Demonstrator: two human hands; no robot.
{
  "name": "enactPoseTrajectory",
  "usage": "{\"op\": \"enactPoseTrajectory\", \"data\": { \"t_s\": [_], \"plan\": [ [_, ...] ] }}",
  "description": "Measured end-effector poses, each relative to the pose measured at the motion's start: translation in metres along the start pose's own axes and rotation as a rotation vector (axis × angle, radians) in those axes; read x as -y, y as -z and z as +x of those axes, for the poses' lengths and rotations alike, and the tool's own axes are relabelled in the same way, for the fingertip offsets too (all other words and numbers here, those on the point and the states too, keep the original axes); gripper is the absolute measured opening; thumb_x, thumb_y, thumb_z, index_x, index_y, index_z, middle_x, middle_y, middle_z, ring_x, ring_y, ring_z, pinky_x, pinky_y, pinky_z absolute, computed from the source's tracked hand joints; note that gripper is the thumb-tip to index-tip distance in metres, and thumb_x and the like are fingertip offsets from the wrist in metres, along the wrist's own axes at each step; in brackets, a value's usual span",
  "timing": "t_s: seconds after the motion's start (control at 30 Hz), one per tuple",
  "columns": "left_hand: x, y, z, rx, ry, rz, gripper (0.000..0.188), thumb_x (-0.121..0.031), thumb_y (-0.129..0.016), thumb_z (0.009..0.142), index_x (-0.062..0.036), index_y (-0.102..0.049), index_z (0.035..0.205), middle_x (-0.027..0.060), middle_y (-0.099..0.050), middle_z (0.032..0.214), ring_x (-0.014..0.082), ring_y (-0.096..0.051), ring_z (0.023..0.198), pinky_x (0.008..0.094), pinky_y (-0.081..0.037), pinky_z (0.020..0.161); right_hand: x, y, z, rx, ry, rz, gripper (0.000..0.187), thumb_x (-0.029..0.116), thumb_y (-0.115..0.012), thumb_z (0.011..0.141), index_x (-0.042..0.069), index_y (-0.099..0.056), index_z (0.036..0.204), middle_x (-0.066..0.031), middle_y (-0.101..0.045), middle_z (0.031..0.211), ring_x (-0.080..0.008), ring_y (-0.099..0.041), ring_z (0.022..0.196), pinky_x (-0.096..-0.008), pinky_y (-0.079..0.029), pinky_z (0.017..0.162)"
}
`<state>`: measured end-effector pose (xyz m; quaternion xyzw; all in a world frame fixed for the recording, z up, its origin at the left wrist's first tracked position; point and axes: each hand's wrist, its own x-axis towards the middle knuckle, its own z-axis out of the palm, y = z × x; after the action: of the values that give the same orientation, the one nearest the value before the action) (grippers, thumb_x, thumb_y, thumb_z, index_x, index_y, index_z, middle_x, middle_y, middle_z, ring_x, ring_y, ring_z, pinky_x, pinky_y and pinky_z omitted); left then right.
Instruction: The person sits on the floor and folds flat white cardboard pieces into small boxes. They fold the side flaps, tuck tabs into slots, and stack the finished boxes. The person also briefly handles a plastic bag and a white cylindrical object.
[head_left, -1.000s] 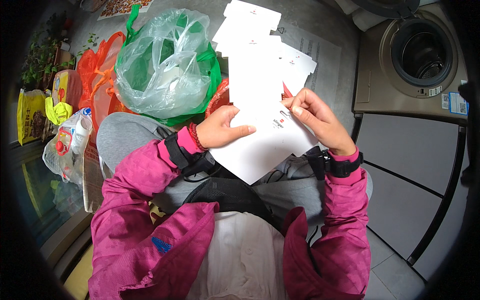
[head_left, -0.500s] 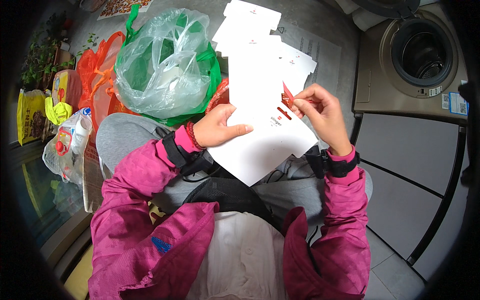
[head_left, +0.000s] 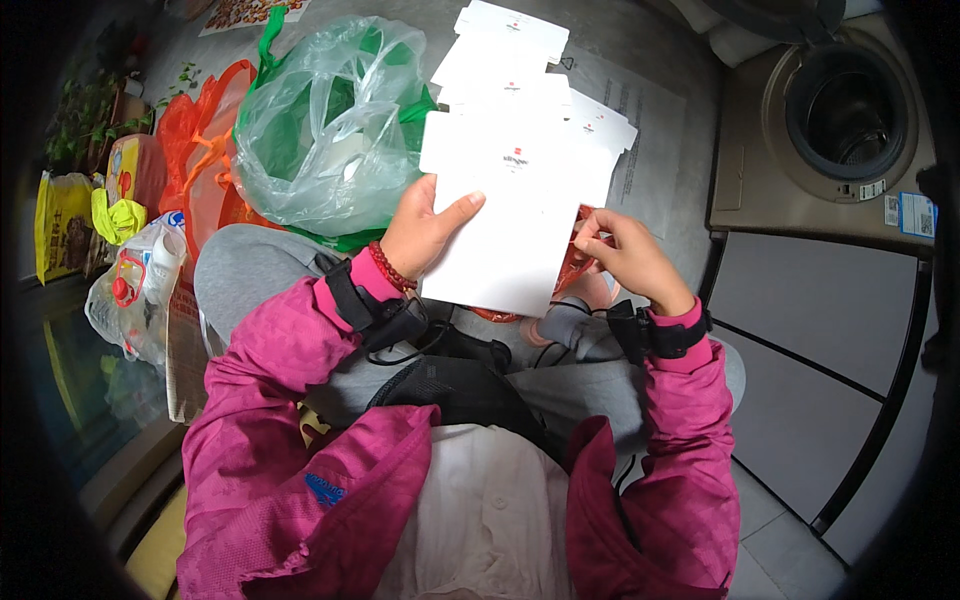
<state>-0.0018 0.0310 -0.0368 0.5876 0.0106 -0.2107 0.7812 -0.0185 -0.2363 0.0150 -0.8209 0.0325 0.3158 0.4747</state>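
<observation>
My left hand (head_left: 430,228) grips a flat white cardboard sheet (head_left: 505,240) by its left edge, thumb on top and fingers underneath. The sheet has a small red mark and dark print near its top, and notched tabs at its upper end. Beside the sheet's right edge, my right hand (head_left: 630,255) is closed in a pinch; what its fingertips hold, if anything, cannot be made out against the red behind. Several more flattened white box pieces (head_left: 510,45) lie beyond the held sheet, overlapping one another. Red plastic (head_left: 572,275) shows below the sheet, partly hidden by it.
A clear plastic bag (head_left: 330,170) sits inside a green bag (head_left: 270,45) at the left. Orange-red bags (head_left: 215,150) and a bag with bottles (head_left: 140,285) stand farther left. A front-loading washing machine (head_left: 750,150) with its door raised is at the right.
The white sheet has turned upright and moved up and left with my left hand. My right hand has shifted slightly lower; the red strip it pinched is no longer distinct.
</observation>
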Motion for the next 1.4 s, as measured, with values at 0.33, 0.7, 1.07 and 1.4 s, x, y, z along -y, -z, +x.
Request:
{"op": "enactPoseTrajectory", "data": {
  "t_s": [0.33, 0.7, 1.07, 1.4],
  "plan": [
    [0.000, -0.003, 0.004, -0.156, 0.019, 0.051, 0.034, -0.018, -0.060, 0.094, 0.0059, -0.051, 0.116, 0.0101, -0.065, 0.101, 0.0139, -0.062, 0.089, 0.0280, -0.051, 0.079, 0.009, -0.031, 0.008, 0.005, 0.080, 0.548, 0.010, 0.010, -0.062, 0.091, 0.001, -0.059, 0.090, -0.0018, -0.061, 0.087, -0.0071, -0.061, 0.077, -0.0218, -0.055, 0.073],
    [0.011, 0.004, 0.007, 0.083, 0.187, 0.027, 0.019, -0.018, -0.053, 0.098, 0.0001, -0.054, 0.093, 0.0105, -0.068, 0.086, 0.0127, -0.066, 0.076, 0.0238, -0.054, 0.069, -0.082, 0.072, 0.051, -0.716, -0.049, 0.383, 0.011, 0.013, -0.063, 0.090, 0.002, -0.062, 0.089, 0.0006, -0.060, 0.073, -0.0074, -0.058, 0.059, -0.0206, -0.045, 0.053],
    [0.022, 0.015, 0.021, -0.055, 0.065, 0.134, 0.020, -0.020, -0.055, 0.096, 0.0000, -0.058, 0.097, 0.0060, -0.066, 0.085, 0.0103, -0.061, 0.077, 0.0230, -0.048, 0.071, -0.149, 0.088, 0.095, -0.660, -0.150, 0.448, 0.012, 0.013, -0.063, 0.089, 0.001, -0.062, 0.089, -0.0009, -0.060, 0.076, -0.0094, -0.056, 0.060, -0.0218, -0.047, 0.055],
    [0.033, 0.013, 0.043, -0.264, -0.024, 0.412, 0.039, -0.015, -0.053, 0.092, 0.0055, -0.049, 0.125, 0.0120, -0.061, 0.112, 0.0177, -0.056, 0.102, 0.0292, -0.044, 0.091, -0.072, 0.013, 0.112, -0.425, 0.180, 0.149, 0.009, 0.011, -0.063, 0.089, 0.002, -0.062, 0.089, -0.0039, -0.065, 0.093, -0.0093, -0.058, 0.082, -0.0248, -0.048, 0.073]
  ]
}}
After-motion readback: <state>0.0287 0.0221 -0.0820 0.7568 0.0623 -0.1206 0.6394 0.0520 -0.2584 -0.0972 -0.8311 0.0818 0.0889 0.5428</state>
